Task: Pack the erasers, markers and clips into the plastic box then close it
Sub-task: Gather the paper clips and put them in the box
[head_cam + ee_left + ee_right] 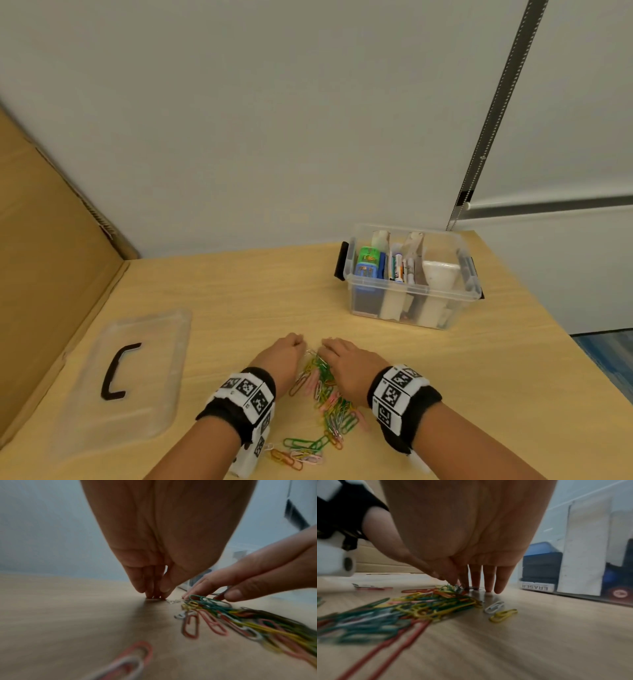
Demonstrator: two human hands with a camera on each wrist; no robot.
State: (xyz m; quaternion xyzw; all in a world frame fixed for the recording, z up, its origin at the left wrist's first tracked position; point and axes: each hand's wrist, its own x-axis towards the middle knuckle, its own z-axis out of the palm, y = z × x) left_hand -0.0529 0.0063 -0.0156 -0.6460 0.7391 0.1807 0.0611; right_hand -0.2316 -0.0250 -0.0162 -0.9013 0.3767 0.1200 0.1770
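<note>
A heap of coloured paper clips (325, 394) lies on the wooden table between my two hands. My left hand (297, 340) stands at the heap's left, its straight fingers (155, 596) bunched with tips on the table beside a white clip. My right hand (328, 342) is at the heap's far right; its fingers (488, 582) point straight down onto the table and the thumb touches the clips (428, 605). The clear plastic box (411, 289) stands open at the back right, holding erasers (368, 267) and markers (402, 267) between white dividers.
The box's clear lid (137, 394) with a black handle (118, 371) lies flat at the left. A cardboard sheet (51, 274) leans along the table's left side. More clips (298, 452) are strewn near my left wrist. The table's right edge (555, 325) runs past the box.
</note>
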